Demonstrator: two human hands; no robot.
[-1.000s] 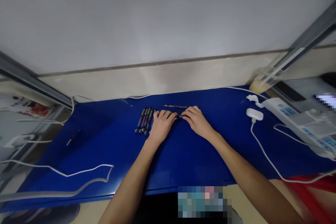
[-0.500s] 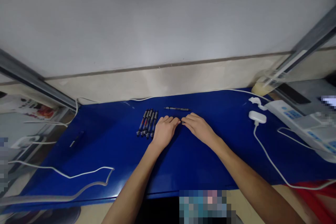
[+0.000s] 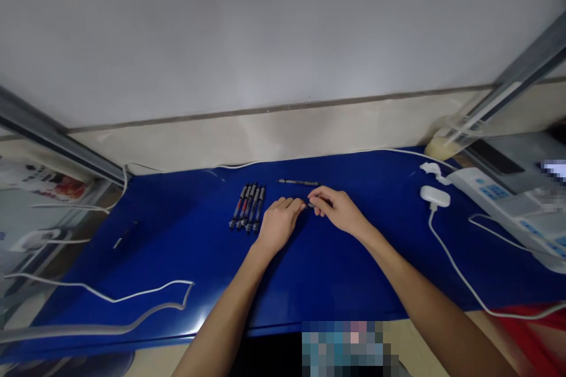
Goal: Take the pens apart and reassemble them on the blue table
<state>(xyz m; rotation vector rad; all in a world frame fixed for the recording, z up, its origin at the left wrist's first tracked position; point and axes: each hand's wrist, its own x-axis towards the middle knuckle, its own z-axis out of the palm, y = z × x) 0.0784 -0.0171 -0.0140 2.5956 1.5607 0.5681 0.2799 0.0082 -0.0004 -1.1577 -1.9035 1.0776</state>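
My left hand (image 3: 279,222) rests low over the blue tabletop with fingers curled and closed on a pen (image 3: 311,205), most of which the fingers hide. From the other side my right hand (image 3: 339,210) pinches the pen's dark and grey end between thumb and fingers. Just left of my left hand, several pens (image 3: 247,207) with dark grips lie side by side in a slanted row, a few showing red inside. A single pen (image 3: 298,182) lies crosswise beyond both hands.
On the blue table (image 3: 212,271) a dark pen (image 3: 126,234) lies far left, near a white cable (image 3: 119,299). At right are a white charger (image 3: 435,196), a power strip (image 3: 495,194) and a crumpled white scrap (image 3: 435,172). A pale wall (image 3: 265,135) bounds the back.
My right hand has turned and its fingers have curled into a pinch at the pen's end, showing more of it. My left hand is almost unmoved.
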